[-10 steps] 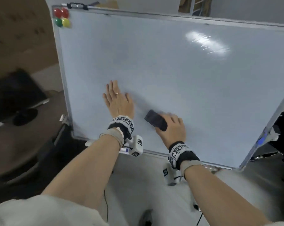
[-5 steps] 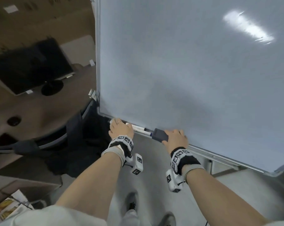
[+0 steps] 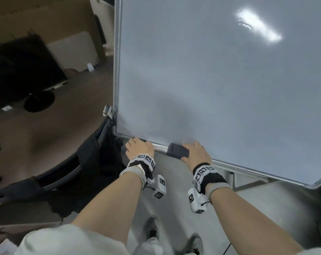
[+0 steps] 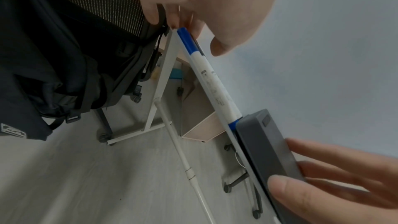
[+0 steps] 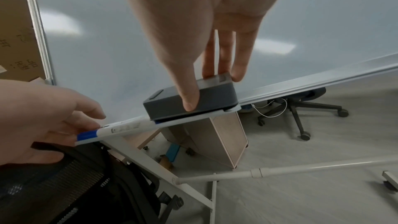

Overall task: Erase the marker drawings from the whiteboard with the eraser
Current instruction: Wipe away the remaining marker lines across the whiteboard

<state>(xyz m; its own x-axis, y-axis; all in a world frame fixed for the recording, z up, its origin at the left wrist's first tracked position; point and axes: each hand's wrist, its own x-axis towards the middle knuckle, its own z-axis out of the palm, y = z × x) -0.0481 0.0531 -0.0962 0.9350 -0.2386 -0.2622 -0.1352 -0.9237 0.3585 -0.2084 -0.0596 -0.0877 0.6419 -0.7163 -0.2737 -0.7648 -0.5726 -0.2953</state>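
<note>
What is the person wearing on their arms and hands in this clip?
Both forearms are bare. Each wrist carries a black band with square black-and-white markers, a grey cuff behind it, and a white camera block hanging below. The left hand wears a ring. Light sleeves start at the upper arms.

Whiteboard (image 3: pixel 211 80) top beyond frame

Head view looks steeply down; both close wrist views share the tray (image 5: pixel 301 81).

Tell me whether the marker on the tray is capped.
Capped: the marker lies flat in the tray, a blue cap covering the end by the left hand.
</note>
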